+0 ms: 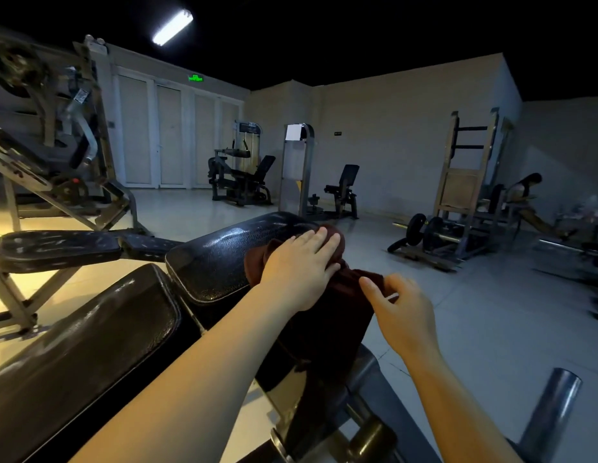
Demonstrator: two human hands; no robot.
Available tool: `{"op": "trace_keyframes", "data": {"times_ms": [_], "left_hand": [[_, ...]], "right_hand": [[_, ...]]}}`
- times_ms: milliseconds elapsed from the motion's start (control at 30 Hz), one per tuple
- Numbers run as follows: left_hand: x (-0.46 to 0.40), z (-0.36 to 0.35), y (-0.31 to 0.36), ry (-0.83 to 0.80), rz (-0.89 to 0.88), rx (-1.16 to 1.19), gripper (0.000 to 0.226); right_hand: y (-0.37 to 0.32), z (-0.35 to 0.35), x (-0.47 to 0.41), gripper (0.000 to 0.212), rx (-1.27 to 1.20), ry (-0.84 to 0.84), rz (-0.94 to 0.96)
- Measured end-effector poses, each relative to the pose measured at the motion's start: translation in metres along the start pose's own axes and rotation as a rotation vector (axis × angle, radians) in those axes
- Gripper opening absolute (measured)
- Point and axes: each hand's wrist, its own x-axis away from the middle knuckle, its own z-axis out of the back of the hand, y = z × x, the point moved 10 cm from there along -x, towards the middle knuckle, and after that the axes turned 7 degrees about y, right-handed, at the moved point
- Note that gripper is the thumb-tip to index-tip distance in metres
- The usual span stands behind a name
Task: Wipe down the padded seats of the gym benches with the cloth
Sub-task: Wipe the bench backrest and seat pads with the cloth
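Here the left hand (302, 267) presses flat, fingers together, on the maroon cloth (327, 315) atop the black seat pad (224, 259), while the right hand (399, 312) pinches its hanging edge, likely to keep it taut.

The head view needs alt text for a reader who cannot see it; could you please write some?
A person's left hand presses a dark red cloth flat on the black padded seat of a gym bench, while the right hand pinches the cloth's edge where it hangs over the side. Behind, a dim gym holds weight machines and a seated person.
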Motion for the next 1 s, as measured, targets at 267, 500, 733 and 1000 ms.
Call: {"op": "trace_keyframes", "data": {"times_ms": [267,500,733,1000], "left_hand": [[0.006,-0.001,-0.005,-0.005,0.108,-0.026,0.063],[-0.050,-0.017,-0.007,-0.108,0.084,0.044,0.062],[-0.087,-0.036,-0.018,-0.236,0.147,0.096,0.069],[-0.071,-0.028,-0.030,-0.195,0.263,0.079,0.089]], "right_hand": [[0.003,0.011,0.018,0.024,-0.317,0.120,-0.064],[-0.006,0.014,0.008,0.017,-0.129,0.237,0.190],[0.006,0.011,-0.011,0.014,-0.074,0.262,0.194],[0.002,0.012,-0.008,0.014,-0.065,0.208,0.159]]}}
